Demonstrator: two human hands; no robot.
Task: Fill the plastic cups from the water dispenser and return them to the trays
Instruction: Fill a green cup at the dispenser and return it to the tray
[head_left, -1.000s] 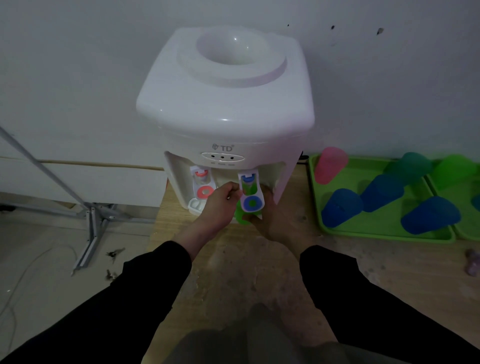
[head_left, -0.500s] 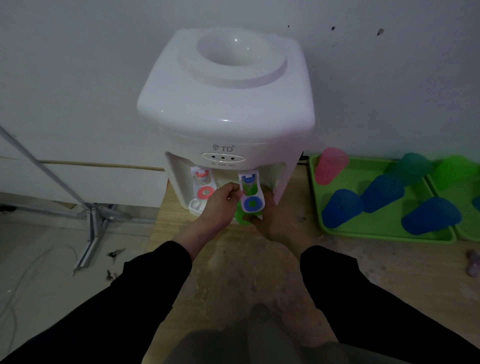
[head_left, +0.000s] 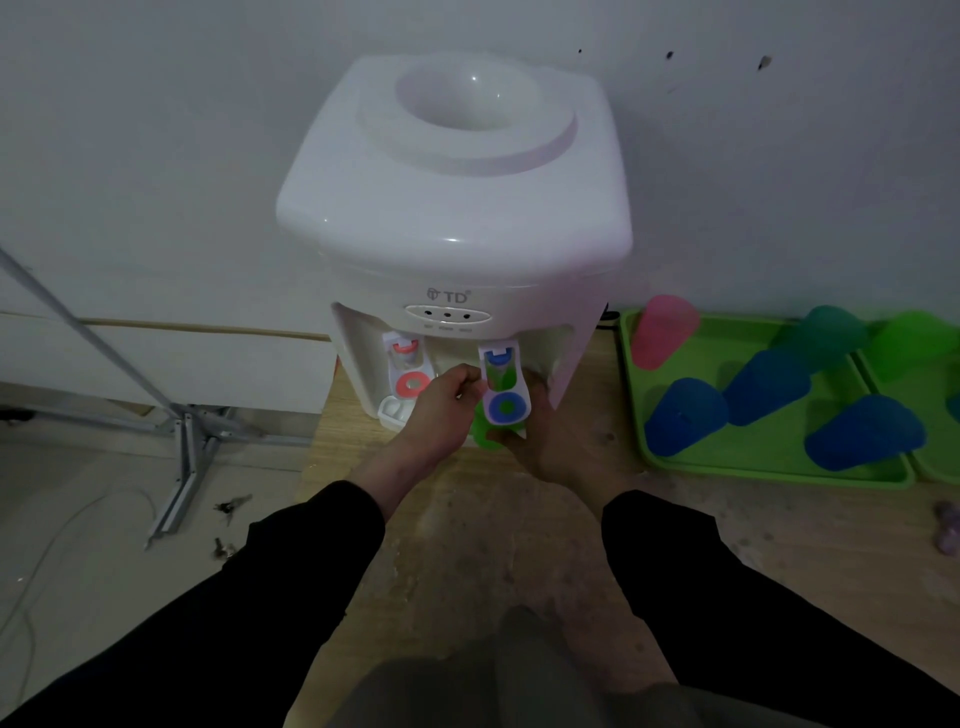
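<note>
**Filling stage at the water dispenser (head_left: 452, 208), head view.** A green cup (head_left: 483, 434) is held beneath the blue tap lever (head_left: 506, 395) by the right hand (head_left: 556, 441), whose fingers are wrapped round the cup wall. Most of the cup is hidden by the lever and the hand, so the water level inside cannot be read. The lever's left edge is pinched by the curled fingers (head_left: 465, 376) of the left hand (head_left: 441, 410). The red tap lever (head_left: 410, 374) beside it is untouched. Other cups, among them a pink cup (head_left: 662, 332) and several blue ones, are set mouth-down on the near tray (head_left: 769, 470), which lies to the right of the dispenser on the same surface (head_left: 467, 519). A second tray (head_left: 935, 473) is cut by the frame edge.

**Risks, as judged.**
- **Late overfill:** The cup rim is concealed from above, so overfilling is likely to be noticed late. Water may then be spilled over the right hand and onto the surface.
- **Off-centre stream:** If the cup mouth is not centred under the spout, the stream may be caught on the rim and run down the outside.
- **Tight grip:** The plastic wall may be squeezed out of round, and water pushed over the rim during the carry to the tray.
- **No supply:** No bottle is seated in the top socket, so little or no flow may be obtained.
</note>
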